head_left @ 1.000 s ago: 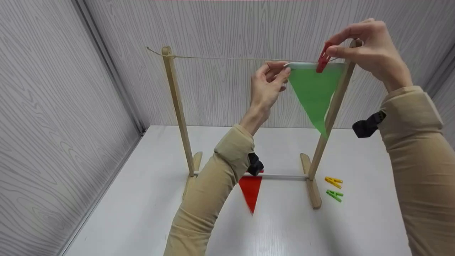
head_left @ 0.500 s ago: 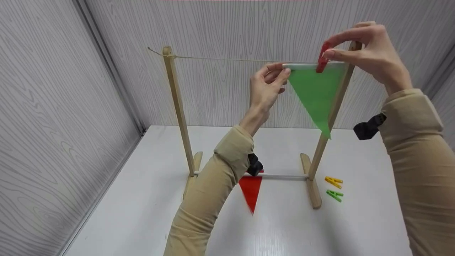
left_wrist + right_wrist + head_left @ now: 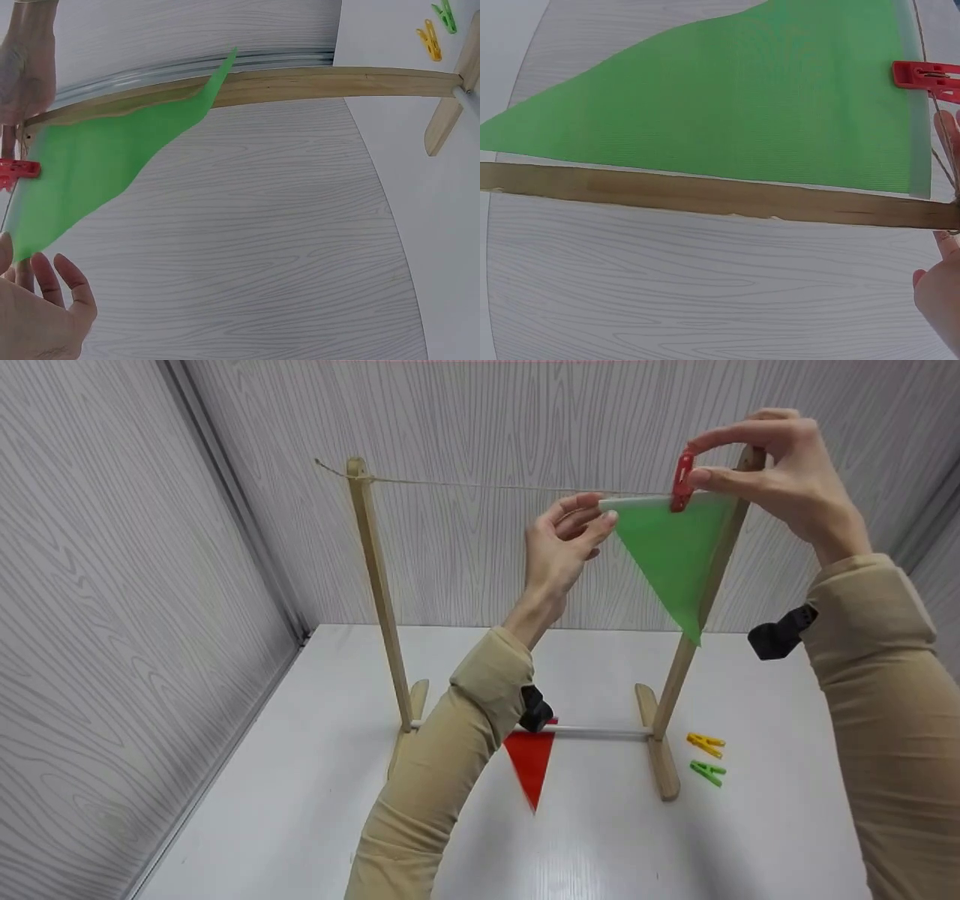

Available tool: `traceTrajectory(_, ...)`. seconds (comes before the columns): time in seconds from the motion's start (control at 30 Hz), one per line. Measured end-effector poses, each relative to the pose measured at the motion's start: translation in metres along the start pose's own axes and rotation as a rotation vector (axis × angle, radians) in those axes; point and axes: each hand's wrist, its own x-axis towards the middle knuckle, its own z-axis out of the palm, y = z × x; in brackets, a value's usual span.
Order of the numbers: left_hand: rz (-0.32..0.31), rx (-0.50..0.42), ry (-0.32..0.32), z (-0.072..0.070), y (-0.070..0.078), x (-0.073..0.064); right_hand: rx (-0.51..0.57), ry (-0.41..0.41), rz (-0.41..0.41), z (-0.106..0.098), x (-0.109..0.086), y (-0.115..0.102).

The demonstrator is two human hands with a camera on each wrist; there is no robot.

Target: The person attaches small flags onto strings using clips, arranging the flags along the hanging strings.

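A green triangular pennant (image 3: 667,555) with a pale top band hangs point down along a string (image 3: 480,485). My left hand (image 3: 559,547) holds its upper left corner between thumb and index finger; the other fingers lie loosely bent. A red clothespin (image 3: 682,482) sits over the pale band and the string. My right hand (image 3: 795,484) pinches the clothespin's upper end, index finger on top and thumb in front. In the right wrist view, the red clothespin (image 3: 922,75) bites the band's edge beside the string.
Two wooden posts (image 3: 382,600) carry the string, and a white rod (image 3: 592,730) joins them low down. A red pennant (image 3: 531,765) lies by the rod, partly behind my left sleeve. Yellow (image 3: 706,745) and green (image 3: 707,772) clothespins lie right of the stand.
The red clothespin has turned more upright in my right hand's fingers. The green pennant's tip has swung slightly right and up. My left thumb has slid a little down at the corner.
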Motion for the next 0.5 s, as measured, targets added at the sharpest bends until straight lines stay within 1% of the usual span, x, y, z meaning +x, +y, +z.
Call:
traceTrajectory(0.13,0.005,-0.006,0.004,-0.003,-0.002,0.0,0.016,0.014,-0.013,0.001,0.0,0.001)
traceTrajectory(0.23,0.008,-0.007,0.007,-0.007,-0.005,0.0,0.064,0.025,-0.023,0.002,-0.001,0.003)
traceTrajectory(0.33,0.004,0.006,0.012,-0.012,-0.009,-0.001,0.109,0.043,-0.013,0.004,-0.004,0.005)
traceTrajectory(0.5,-0.02,0.06,0.013,-0.023,-0.02,-0.004,0.15,0.115,-0.01,0.01,-0.01,0.013)
